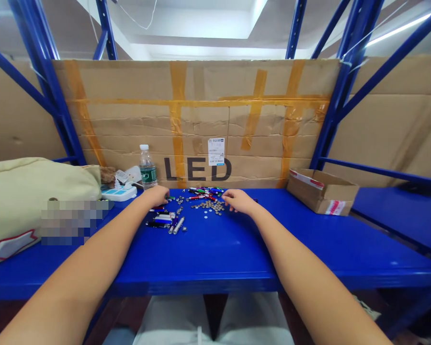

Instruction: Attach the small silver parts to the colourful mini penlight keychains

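Observation:
My left hand (158,194) is bent down at the left of the blue tabletop, fingers closed around a small green tube (170,198) whose tip sticks out. Below that hand lies a group of small metal tubes (164,218), silver, black, blue and red, like mini penlights. My right hand (238,199) is over the right side, thumb and fingers curved and apart, with nothing visible between them. Beside it are a heap of coloured tubes (204,193) and a spread of small round discs (210,206), like button cells. Small silver caps (180,206) lie between the hands.
A water bottle (148,167) and a white power strip (119,193) stand back left, near a pale bag (39,206). An open cardboard box (321,191) sits at the right. A taped cardboard sheet (136,120) closes the back between blue posts (339,96).

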